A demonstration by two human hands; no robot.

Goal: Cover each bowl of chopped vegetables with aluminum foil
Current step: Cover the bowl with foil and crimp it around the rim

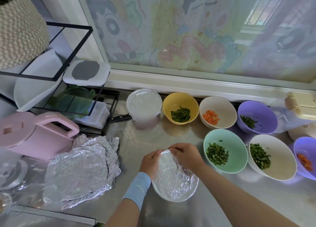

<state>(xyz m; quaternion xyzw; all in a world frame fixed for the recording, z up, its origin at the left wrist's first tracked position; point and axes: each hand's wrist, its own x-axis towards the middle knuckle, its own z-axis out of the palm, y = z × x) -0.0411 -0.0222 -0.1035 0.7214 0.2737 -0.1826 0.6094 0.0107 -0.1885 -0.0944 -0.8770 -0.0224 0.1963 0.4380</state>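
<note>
Foil-wrapped bowl: left grip and right grip both pinched its foil at the far rim (mint bowl, uncovered, lay just right, nearer the right grip).

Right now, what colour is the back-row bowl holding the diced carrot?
Off-white, a pale cream; the bowl shows best in the head view, the only one.

2 round foil-covered bowls. 6 uncovered vegetable bowls: 2 purple, 2 white, 1 yellow, 1 mint-green. 1 pile crumpled foil sheets.
</note>
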